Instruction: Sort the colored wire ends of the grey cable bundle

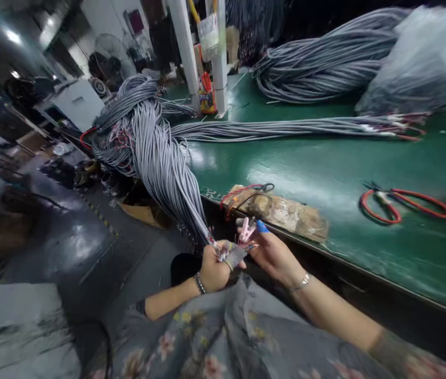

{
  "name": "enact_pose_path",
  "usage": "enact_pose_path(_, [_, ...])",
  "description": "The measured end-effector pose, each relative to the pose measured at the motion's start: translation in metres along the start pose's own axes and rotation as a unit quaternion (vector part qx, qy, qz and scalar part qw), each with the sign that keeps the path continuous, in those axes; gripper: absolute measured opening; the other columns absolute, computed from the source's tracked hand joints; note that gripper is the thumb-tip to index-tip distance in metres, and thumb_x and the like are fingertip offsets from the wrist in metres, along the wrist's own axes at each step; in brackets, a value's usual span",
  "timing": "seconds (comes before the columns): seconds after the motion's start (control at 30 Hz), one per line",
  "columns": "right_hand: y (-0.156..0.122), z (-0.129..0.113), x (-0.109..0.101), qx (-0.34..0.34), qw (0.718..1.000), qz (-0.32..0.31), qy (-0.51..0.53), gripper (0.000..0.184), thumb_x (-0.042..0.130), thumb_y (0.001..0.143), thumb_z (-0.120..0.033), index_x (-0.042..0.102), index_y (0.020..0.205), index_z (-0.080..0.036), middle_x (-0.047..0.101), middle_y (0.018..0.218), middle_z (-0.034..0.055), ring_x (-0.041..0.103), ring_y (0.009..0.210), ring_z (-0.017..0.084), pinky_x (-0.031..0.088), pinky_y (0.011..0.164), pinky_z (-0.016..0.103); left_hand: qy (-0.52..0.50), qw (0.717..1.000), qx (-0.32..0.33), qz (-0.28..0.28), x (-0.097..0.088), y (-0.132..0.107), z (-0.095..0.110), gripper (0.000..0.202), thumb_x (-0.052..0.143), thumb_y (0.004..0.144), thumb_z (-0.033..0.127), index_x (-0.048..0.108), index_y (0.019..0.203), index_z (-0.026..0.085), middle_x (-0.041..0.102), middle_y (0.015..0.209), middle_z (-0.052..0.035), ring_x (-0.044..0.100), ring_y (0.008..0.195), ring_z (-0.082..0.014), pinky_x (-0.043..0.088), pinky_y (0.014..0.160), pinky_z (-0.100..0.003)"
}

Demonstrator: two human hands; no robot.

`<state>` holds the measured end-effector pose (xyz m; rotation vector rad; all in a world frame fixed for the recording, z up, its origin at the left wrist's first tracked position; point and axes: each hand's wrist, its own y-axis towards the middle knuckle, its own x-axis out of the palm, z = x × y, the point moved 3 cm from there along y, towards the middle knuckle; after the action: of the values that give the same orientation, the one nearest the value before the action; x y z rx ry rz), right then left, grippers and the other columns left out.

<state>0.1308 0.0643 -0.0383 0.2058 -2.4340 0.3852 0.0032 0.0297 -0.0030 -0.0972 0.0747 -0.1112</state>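
A thick bundle of grey cables (168,163) hangs over the table's corner and runs down to my lap. My left hand (213,271), closed, grips cable ends with short coloured wires; its fingertips wear grey covers. Close by on the right, my right hand (276,255) has a blue cover on one finger. Between its thumb and fingers is a small pink clip-like piece (245,231), beside thin bare wire ends (250,246). The exact grip there is blurred.
On the green table (317,168) lie a worn wooden block (286,213) at the edge, red-handled scissors (398,202), and a straight cable run (278,129). Behind are a coiled cable bundle (325,58), a plastic bag (424,63) and white posts (219,73).
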Motion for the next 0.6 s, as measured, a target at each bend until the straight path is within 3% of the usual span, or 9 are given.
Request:
enact_pose_path(0.17, [0.005,0.005,-0.007,-0.028,0.997,0.02,-0.068,0.049,0.062,0.071,-0.069,0.072,0.08,-0.021,0.068,0.066,0.0031,0.056,0.06,0.018,0.046,0.057,0.032,0.014,0.999,0.03,0.004,0.002,-0.001,-0.005,0.04,0.064,0.078,0.051,0.065,0.063,0.014,0.067,0.057,-0.0049,0.058,0.053,-0.0131,0.045,0.056,-0.024])
enact_pose_path(0.4, [0.007,0.01,0.001,0.045,0.997,-0.049,0.047,0.049,0.068,0.068,-0.066,0.071,0.085,-0.02,0.067,0.067,0.0026,0.055,0.052,0.015,0.044,0.048,0.029,0.056,0.996,0.07,0.007,0.0,-0.001,-0.014,0.031,0.061,0.082,0.038,0.065,0.063,0.014,0.067,0.06,-0.0054,0.06,0.056,-0.0142,0.046,0.059,-0.025])
enact_pose_path(0.6, [0.007,0.007,0.0,0.061,0.994,0.009,0.092,0.038,0.08,0.06,-0.055,0.072,0.074,-0.021,0.069,0.066,-0.0014,0.055,0.054,0.011,0.047,0.056,0.025,0.064,0.996,0.063,0.002,-0.001,-0.001,-0.015,0.021,0.061,0.08,0.028,0.066,0.065,0.014,0.068,0.059,-0.0046,0.06,0.056,-0.0141,0.046,0.058,-0.025])
